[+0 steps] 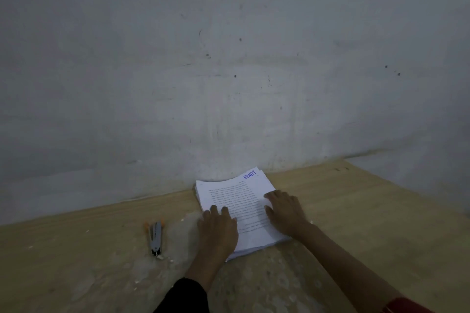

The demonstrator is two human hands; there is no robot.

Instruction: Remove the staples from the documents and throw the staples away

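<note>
A thick stack of white printed documents (235, 194) lies on the wooden table (356, 211), its far end against the wall, with a blue stamp on the top sheet's far corner. My left hand (217, 231) lies flat on the stack's near left part, fingers straight. My right hand (284, 211) rests flat on the stack's right side, fingers spread. A grey metal staple remover (155, 236) with orange handle tips lies on the table left of the stack, apart from both hands. No staple is visible.
A grey-white wall (229, 71) rises directly behind the table. Small white scraps (160, 257) lie near the staple remover's tip. The table's surface shows worn pale patches near me.
</note>
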